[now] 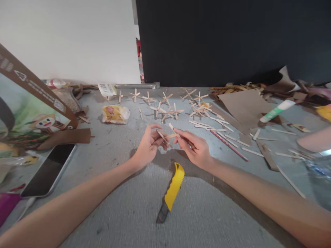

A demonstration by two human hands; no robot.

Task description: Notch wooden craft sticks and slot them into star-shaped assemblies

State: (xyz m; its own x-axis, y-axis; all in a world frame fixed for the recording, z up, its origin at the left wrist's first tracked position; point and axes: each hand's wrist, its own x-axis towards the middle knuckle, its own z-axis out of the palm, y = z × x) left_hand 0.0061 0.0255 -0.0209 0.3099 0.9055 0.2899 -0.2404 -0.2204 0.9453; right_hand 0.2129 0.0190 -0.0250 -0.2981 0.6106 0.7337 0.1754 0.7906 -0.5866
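My left hand (150, 146) curls its fingers around one side of a small piece of crossed wooden craft sticks (170, 136). Pinched between thumb and fingertips, the other side of that piece is in my right hand (196, 148). Both hands are just above the grey tabletop (116, 210), close together. A yellow utility knife (176, 186) lies below them, its dark end toward me. Beyond the hands stand several star-shaped pieces of crossed sticks (168, 112). Loose flat sticks (201, 125) are scattered to the right, beside a red pencil (229, 145).
A phone (49, 170) with a cable and a printed carton (33, 103) are on the left. A yellow snack packet (115, 114) lies beyond my left hand. Cardboard (243, 106) and a green-and-white tube (278, 111) are at right, near another person's arm (315, 139).
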